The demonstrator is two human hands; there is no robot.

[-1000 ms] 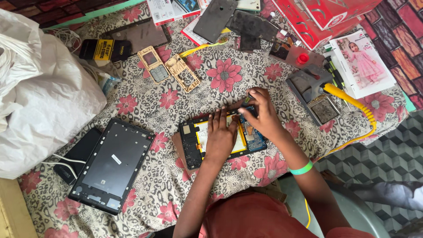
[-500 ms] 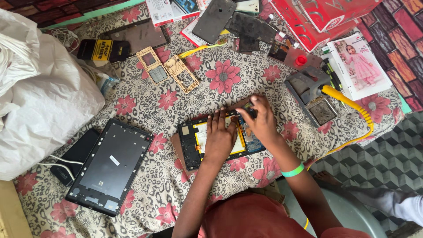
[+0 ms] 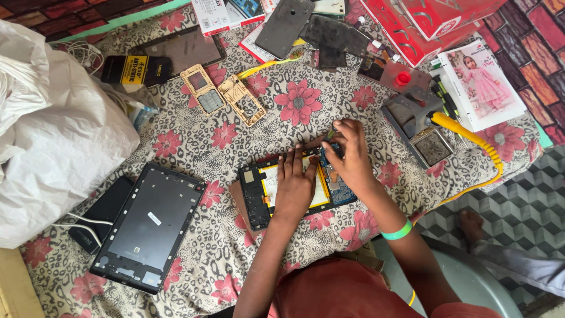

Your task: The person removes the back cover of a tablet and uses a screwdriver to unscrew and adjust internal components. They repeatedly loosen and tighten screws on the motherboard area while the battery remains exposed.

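The left hand (image 3: 296,184) lay flat, fingers spread, pressing on the yellow battery of an opened tablet (image 3: 259,194) that rested near the front edge of the table, on a floral, leopard-patterned cloth (image 3: 294,106). The right hand (image 3: 351,158), a green band at its wrist, curled over the tablet's right end with its fingertips pinched together at the upper edge; what they gripped was too small to tell. Left of the tablet, by the front-left corner, lay a dark tablet back frame (image 3: 150,227), beside a white bag (image 3: 53,141). Toward the back edge sat two tan phone shells (image 3: 223,97) and dark back covers (image 3: 306,26). A grey stand with a yellow cord (image 3: 465,132) stood towards the right edge
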